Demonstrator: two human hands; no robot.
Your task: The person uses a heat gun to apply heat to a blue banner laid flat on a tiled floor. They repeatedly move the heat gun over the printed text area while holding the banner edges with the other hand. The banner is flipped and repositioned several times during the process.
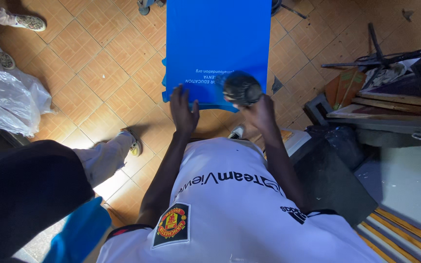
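Two hands at the near edge of a blue sheet

Two hands work side by side on a bright blue sheet (219, 44) that stretches away from the person over the tiled floor (98, 63). White lettering runs along the sheet's near end, and further blue layers show at its left edge, so it seems to lie on a stack of the same material. What carries the stack is hidden.

The left hand (183, 108) lies flat on the near edge of the sheet, fingers spread wide and pointing away from the body, holding nothing. The right hand (260, 113) is closed around a dark rounded pad or cloth (242, 88), which presses on the sheet just right of the lettering. The pad is blurred, and its exact kind cannot be told.

Below the hands, the person's white shirt (230, 204) fills the lower middle of the view. Another person's leg in pale trousers (104, 157) stands on the floor to the left, with a dark garment beside it. A clear plastic bag (8, 100) lies at the far left. To the right, wooden frames (391, 104) and a black metal stand (371, 56) are heaped well apart from the sheet.
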